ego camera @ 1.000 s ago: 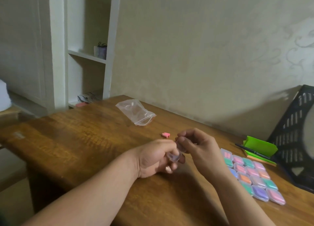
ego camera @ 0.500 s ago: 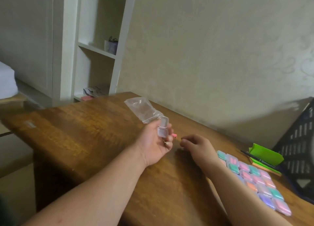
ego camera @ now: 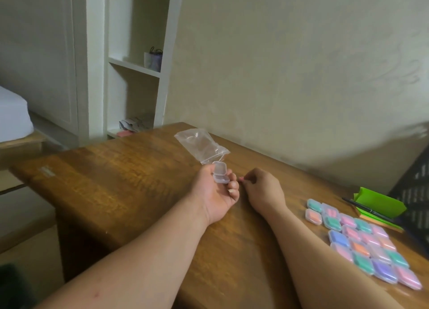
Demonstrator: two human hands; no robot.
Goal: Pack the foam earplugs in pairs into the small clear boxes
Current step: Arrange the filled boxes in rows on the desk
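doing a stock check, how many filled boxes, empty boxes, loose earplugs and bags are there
filled boxes: 18, roughly
empty box: 1, in left hand
earplug: 1, at right hand
bag: 1
total: 21

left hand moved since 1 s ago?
Yes. The left hand, holding the open clear box, moved away from the body toward the plastic bag; its fingertips now nearly meet the bag's mouth.

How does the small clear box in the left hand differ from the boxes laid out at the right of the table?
The small clear plastic box in the left hand is open and looks empty; the filled boxes are shut and show coloured earplugs. It is held above the wooden table; they lie flat in rows. Both kinds are small, clear and rounded.
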